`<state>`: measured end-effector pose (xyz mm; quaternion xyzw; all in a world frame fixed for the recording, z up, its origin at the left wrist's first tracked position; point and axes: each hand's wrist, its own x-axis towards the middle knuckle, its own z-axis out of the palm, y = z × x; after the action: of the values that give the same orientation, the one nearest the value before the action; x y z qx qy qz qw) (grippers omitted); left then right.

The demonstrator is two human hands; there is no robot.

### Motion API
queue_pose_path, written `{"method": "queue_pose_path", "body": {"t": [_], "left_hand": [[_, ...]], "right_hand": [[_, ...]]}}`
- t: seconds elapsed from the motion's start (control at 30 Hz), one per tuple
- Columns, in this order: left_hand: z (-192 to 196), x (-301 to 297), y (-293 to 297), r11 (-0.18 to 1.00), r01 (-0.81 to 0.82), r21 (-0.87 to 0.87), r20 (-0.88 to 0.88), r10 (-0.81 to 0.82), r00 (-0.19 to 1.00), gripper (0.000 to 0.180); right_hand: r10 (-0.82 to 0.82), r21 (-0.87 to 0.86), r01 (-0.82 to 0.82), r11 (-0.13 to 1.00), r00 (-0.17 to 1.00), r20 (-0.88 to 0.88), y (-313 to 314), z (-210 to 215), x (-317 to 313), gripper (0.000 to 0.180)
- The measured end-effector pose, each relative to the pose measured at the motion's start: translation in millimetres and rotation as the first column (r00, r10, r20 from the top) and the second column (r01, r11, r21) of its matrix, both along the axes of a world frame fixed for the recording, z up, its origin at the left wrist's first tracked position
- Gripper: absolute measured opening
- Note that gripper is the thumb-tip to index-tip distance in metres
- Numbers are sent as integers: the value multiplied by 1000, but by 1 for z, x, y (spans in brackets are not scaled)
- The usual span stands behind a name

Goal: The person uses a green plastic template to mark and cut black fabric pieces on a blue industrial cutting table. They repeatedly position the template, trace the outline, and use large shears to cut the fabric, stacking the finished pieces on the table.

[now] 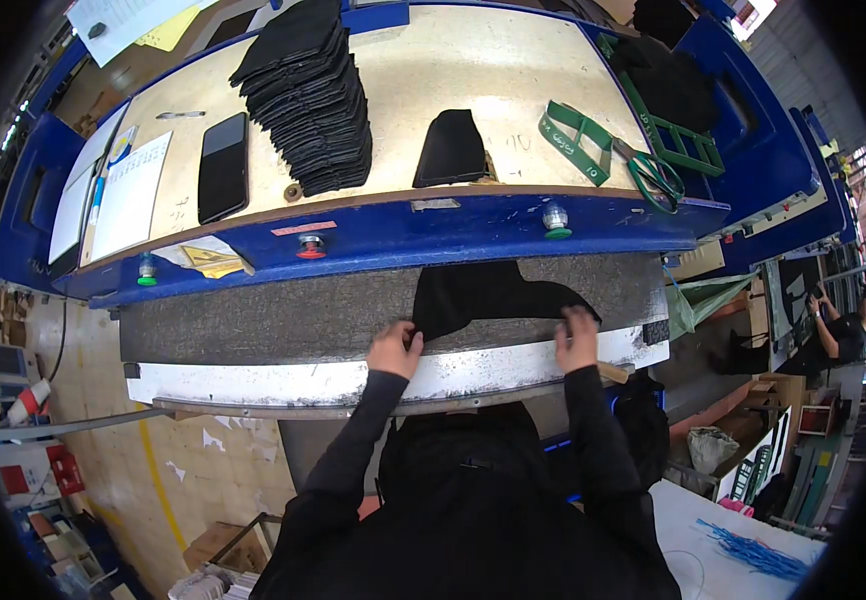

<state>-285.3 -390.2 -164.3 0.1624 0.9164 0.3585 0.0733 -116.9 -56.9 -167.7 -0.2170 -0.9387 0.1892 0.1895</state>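
A curved black sheet piece (pixel 483 295), like cut fabric or leather, lies across the dark grey bed (pixel 253 310) of a blue machine, its far edge reaching under the blue front beam. At the piece's near left corner, my left hand (pixel 395 350) has its thumb and fingers closed on the edge. My right hand (pixel 577 340) grips the narrow right end with bent fingers, slightly blurred. Above the beam, a tall stack of black pieces (pixel 308 110) stands on the pale wooden top, with a smaller black piece (pixel 451 150) to its right.
A green strip-shaped cutting die (pixel 575 143) and green-handled scissors (pixel 648 172) lie on the top's right side. A phone (pixel 224 165), papers (pixel 131 195) and a pen are at the left. Green knobs and a red knob (pixel 310 246) jut from the beam. Another person (pixel 841 325) works far right.
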Motion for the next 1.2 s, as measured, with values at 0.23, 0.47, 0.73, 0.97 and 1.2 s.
{"method": "queue_pose_path", "body": {"t": [0.23,0.47,0.73,0.97,1.2], "left_hand": [[-27,-4,23,983,-71,-170,-202,35,979,24],[-34,3,39,978,-157,-137,-136,138,981,31],[-15,-47,9,998,-69,-13,-22,69,997,27],[-6,2,45,976,204,-77,-396,-218,892,33],[-20,95,19,942,334,-25,-132,-335,933,16]], "right_hand": [[-220,112,197,974,942,254,96,-48,6,37],[-151,-99,169,981,975,164,114,-59,1,17],[-129,-276,204,939,955,268,149,-56,4,13],[316,-218,-323,921,946,-66,59,141,-56,16],[475,273,-397,876,807,-351,69,315,-128,30]]}}
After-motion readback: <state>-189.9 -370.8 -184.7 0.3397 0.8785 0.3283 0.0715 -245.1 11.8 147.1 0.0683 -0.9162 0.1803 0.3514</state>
